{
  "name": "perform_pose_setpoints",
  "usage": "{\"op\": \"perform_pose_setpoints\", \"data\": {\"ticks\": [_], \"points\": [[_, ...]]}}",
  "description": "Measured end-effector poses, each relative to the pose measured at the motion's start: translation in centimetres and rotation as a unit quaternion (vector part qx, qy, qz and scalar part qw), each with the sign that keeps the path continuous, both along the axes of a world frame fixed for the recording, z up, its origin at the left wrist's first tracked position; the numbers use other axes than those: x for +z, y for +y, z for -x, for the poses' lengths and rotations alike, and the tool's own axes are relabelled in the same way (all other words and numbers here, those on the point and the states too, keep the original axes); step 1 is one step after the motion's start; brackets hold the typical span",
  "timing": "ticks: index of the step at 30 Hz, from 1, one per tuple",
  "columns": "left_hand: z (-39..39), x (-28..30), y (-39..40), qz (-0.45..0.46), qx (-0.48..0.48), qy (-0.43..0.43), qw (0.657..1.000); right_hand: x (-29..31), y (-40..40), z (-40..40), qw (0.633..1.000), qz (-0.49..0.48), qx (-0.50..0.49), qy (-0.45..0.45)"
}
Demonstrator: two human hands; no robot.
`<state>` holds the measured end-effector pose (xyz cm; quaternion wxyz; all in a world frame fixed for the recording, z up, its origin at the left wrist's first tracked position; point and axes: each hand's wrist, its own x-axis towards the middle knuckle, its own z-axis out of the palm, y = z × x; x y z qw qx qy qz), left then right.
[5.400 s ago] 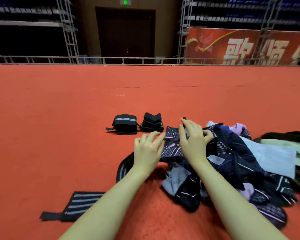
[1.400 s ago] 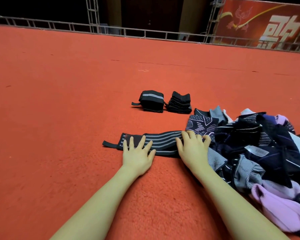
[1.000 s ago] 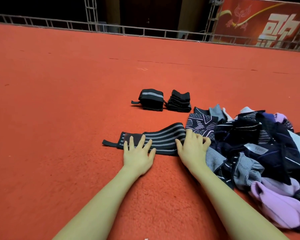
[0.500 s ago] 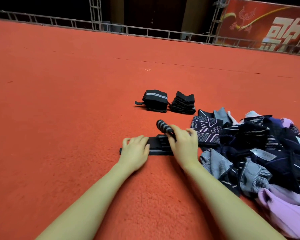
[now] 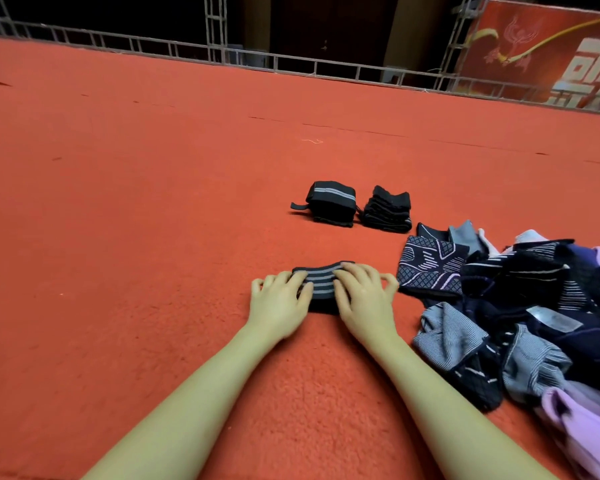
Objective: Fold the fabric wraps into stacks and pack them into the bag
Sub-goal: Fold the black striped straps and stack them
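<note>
A black wrap with grey stripes [image 5: 323, 284] lies folded into a short bundle on the red carpet. My left hand [image 5: 280, 299] rests on its left side and my right hand [image 5: 362, 295] on its right side, both with fingers laid flat over it. Farther back stand a folded striped stack [image 5: 331, 207] and a black folded stack [image 5: 388, 209] side by side. A loose pile of dark, grey and purple fabric pieces [image 5: 520, 306] spreads to the right. No bag is in view.
Red carpet [image 5: 153, 237] stretches all around, wide open to the left. A metal rail [image 5: 291, 64] runs along the far edge, with a red banner [image 5: 541, 53] behind it at the right.
The long striped wrap, spread flat a second ago, has been folded from the right over itself into a compact bundle. Both hands now lie on top of it.
</note>
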<state>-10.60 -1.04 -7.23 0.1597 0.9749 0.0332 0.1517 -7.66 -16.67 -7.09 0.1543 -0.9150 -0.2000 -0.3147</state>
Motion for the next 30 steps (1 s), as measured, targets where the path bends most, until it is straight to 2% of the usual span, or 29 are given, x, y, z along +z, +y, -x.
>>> {"op": "perform_pose_setpoints", "data": {"ticks": [2, 4, 6, 9, 14, 18, 19, 23, 28, 30], "points": [[-0.3, 0.0, -1.0, -0.03, 0.041, 0.023, 0.998, 0.3, -0.5, 0.0, 0.996, -0.025, -0.075, 0.038], [-0.5, -0.4, -1.7, -0.069, 0.076, 0.038, 0.994, 0.1, -0.9, -0.1, 0.984, 0.0, -0.128, 0.124], [-0.3, -0.4, -2.4, -0.085, 0.108, 0.006, 0.99, -0.3, -1.2, -0.2, 0.97, 0.024, -0.162, 0.178], [-0.7, -1.5, -3.1, -0.075, 0.121, -0.049, 0.989, -1.0, -1.3, 0.0, 0.966, 0.027, -0.174, 0.191], [-1.3, -2.1, -3.3, -0.052, 0.083, -0.057, 0.994, -1.4, -1.4, 0.0, 0.965, -0.02, -0.156, 0.211], [-1.6, -1.8, -3.3, 0.006, 0.042, -0.051, 0.998, -1.6, -1.6, 0.0, 0.968, -0.04, -0.141, 0.205], [-1.6, -1.9, -3.2, 0.005, 0.036, -0.074, 0.997, -1.6, -1.6, 0.0, 0.969, -0.044, -0.135, 0.202], [-1.3, -2.1, -3.1, -0.054, 0.03, -0.185, 0.981, -1.3, -1.8, 0.3, 0.974, -0.105, -0.118, 0.163], [-2.1, 0.9, -2.7, -0.143, 0.049, -0.235, 0.96, -0.1, -1.3, -0.4, 0.976, -0.167, -0.118, 0.077], [-3.1, 2.5, -2.4, -0.146, 0.049, -0.238, 0.959, 1.3, -1.0, -1.3, 0.977, -0.175, -0.112, 0.053]]}}
